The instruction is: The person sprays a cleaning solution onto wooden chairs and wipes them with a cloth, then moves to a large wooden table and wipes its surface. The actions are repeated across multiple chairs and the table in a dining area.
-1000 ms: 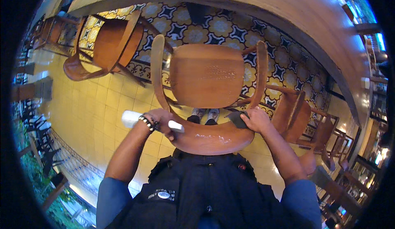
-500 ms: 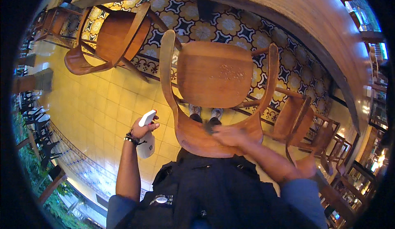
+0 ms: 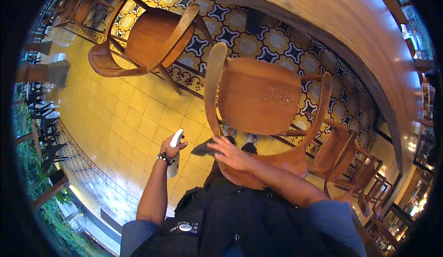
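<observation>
My left hand (image 3: 170, 148) is closed around a white spray bottle (image 3: 176, 137); its trigger head rises above my fingers and the pale body hangs below. In my right hand (image 3: 232, 155) is a dark cloth (image 3: 203, 149), sticking out past the fingertips toward the left. That hand is by the left part of the curved back rail of a brown wooden armchair (image 3: 256, 93) right in front of me. Small pale droplets or specks are scattered over the right side of its seat. My forearm crosses over the back rail.
A long wooden counter or table (image 3: 323, 12) curves across the far side. Another wooden armchair (image 3: 157, 38) stands to the left, and more wooden chairs (image 3: 336, 148) line up on the right. Yellow tiles (image 3: 124, 98) and patterned tiles (image 3: 247, 44) cover the floor.
My right hand has moved left along the chair's back rail with the cloth, which now shows clearly. The view has shifted, so the chairs appear farther right and lower. The spray bottle stays in my left hand.
</observation>
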Action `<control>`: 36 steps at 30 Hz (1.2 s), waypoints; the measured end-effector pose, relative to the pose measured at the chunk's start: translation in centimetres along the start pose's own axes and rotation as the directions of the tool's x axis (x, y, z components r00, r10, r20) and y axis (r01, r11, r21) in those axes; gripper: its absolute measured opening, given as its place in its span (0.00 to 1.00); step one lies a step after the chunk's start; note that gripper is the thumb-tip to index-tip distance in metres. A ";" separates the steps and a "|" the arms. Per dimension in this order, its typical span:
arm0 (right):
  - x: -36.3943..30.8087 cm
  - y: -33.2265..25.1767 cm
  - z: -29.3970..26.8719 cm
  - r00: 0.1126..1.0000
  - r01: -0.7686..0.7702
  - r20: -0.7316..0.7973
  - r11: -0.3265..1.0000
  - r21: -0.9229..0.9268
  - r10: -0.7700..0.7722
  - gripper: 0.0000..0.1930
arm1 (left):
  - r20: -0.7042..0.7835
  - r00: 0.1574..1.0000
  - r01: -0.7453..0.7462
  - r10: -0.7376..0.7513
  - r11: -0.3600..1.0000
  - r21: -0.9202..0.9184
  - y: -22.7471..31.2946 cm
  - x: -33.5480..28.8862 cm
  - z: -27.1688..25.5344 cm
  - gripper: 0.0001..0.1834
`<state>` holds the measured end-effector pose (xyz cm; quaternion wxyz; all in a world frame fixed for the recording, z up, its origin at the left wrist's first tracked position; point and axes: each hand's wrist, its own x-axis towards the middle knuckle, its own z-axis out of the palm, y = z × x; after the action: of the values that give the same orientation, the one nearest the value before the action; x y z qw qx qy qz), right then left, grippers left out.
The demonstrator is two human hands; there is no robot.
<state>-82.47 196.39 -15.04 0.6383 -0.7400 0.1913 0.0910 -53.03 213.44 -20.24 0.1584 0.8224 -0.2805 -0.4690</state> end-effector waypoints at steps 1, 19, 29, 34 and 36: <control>2.3 0.8 -0.4 0.995 -0.097 0.007 0.995 0.023 0.097 0.28 | 0.000 1.000 0.007 -0.007 1.000 -0.009 -0.6 0.0 -0.1 0.31; 19.8 1.5 -10.2 0.748 -0.127 -0.654 0.944 -0.305 -0.111 0.39 | -0.068 0.995 0.067 -0.073 0.995 -0.080 -2.4 -2.2 -1.2 0.28; -5.0 3.3 -12.2 0.783 -0.008 -0.622 0.999 -0.042 -0.020 0.24 | -0.420 0.886 -0.229 0.194 0.973 -0.034 10.0 15.3 1.1 0.32; -22.1 6.5 -15.3 0.392 -0.344 -0.892 0.935 0.083 0.224 0.25 | -0.673 0.713 -0.310 0.199 0.950 -0.047 16.3 21.3 3.8 0.37; -24.3 9.0 -15.0 0.348 -0.444 -0.834 0.859 0.257 0.429 0.29 | -0.717 0.693 -0.378 0.082 0.887 -0.264 19.1 22.0 5.3 0.39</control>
<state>-109.79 184.78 -11.48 0.3977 -0.6073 0.6757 -0.1284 -54.68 184.90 -28.00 0.4705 0.8447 -0.2049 -0.1523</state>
